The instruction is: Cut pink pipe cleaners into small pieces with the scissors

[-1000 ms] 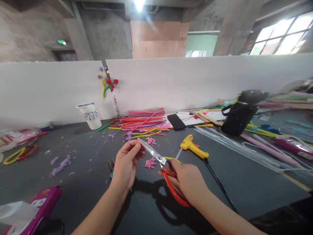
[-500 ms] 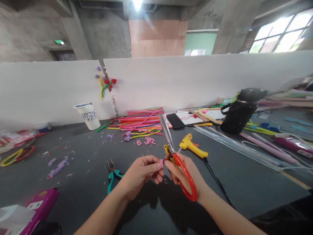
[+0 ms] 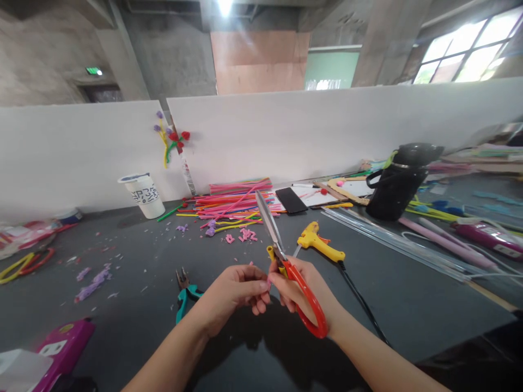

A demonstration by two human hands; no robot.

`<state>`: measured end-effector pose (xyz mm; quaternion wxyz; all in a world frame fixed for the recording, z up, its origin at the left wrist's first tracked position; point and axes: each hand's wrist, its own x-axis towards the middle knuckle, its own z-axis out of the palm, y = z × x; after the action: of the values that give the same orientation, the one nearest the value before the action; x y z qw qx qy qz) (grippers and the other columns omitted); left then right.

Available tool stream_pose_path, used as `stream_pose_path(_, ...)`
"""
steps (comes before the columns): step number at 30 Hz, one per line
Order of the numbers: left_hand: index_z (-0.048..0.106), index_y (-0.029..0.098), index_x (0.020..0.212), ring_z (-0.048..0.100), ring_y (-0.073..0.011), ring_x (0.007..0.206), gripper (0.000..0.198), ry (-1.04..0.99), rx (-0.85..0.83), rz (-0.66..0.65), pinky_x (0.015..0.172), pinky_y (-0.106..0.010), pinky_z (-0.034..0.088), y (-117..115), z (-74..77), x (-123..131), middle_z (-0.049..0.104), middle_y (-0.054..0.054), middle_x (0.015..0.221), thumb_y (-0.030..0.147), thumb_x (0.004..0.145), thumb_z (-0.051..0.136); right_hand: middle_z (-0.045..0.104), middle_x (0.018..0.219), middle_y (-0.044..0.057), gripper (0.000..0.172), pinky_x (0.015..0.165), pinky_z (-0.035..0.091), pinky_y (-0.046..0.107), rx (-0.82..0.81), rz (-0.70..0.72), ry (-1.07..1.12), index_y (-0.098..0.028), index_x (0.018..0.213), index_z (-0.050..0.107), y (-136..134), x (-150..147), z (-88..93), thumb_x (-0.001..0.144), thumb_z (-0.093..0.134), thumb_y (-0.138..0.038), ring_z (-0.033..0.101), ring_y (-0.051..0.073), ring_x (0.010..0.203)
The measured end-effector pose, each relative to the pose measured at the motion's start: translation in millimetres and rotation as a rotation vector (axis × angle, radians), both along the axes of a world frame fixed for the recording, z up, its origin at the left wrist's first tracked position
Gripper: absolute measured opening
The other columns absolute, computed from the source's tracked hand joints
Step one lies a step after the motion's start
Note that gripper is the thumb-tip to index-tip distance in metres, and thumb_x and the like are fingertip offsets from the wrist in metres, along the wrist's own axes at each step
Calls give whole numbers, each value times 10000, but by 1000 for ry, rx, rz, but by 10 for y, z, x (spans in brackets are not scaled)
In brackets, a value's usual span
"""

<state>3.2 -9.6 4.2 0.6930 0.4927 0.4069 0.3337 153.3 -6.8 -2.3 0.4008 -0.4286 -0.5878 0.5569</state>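
Observation:
Between the thumb and fingers of my left hand is a short pink piece, which looks like cut pipe cleaner. My right hand is closed around scissors with a red handle and some yellow on the other side. Their blades point up and away from me, held together. My right thumb tip meets the pink piece, close against my left fingertips. Beyond my hands lie several cut pink pieces and a pile of long pipe cleaners, mostly pink and red.
Teal pliers lie beside my left forearm. A yellow glue gun with a black cord is at the right. Farther off stand a white cup, a black phone and a black jug. A purple power strip is near left.
My right thumb has come in against the pink piece and my left fingertips. The scissors have tipped slightly left, and the view has shifted a little.

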Motion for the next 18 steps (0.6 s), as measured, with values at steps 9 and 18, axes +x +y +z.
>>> stream_pose_path(9,575,149,692,478,-103,480,86,281,324,185,501,-234,377,28,-69,39,528,21,538,212,635,559,370,397,-100,110,358,270,170,149,-93,-280,-203,598,370,25,-18,-37,662,459,-208,375,58,336)
stream_pose_path(18,579,151,676,481,-104,482,62,289,358,276,498,-225,377,11,-34,42,538,20,522,189,652,537,427,491,-61,140,433,293,194,343,-147,-430,-204,611,388,38,-7,-82,696,462,-286,411,87,443)
